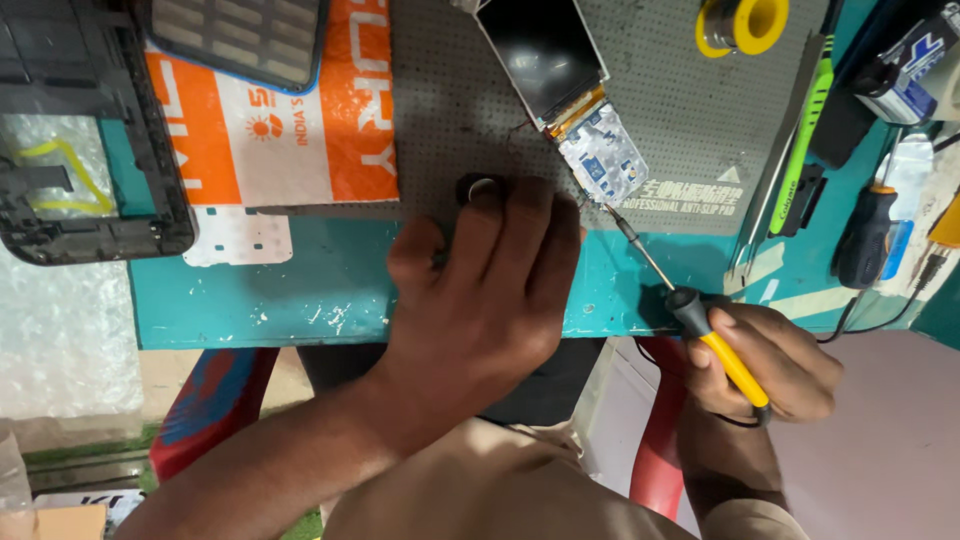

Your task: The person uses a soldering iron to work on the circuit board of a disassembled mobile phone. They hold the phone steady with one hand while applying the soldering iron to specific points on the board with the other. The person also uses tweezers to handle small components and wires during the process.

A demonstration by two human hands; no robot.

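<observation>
Head view, nearest me: my right hand (pixel 775 365) clamps the yellow-handled soldering iron (pixel 700 320), tip beside the small circuit board (pixel 603 155). My left hand (pixel 485 275) presses flat, fingers together, covering a small black part (pixel 478 187). Beyond my grip, the solder spool (pixel 745 22).

Teal tabletop (pixel 330 300) with a repair clutter

A grey perforated mat (pixel 680 90), an orange-and-white plastic pouch (pixel 290 130), a black plastic frame (pixel 90 200), tweezers (pixel 765 190) and a black-handled screwdriver (pixel 866 235) lie on it
</observation>
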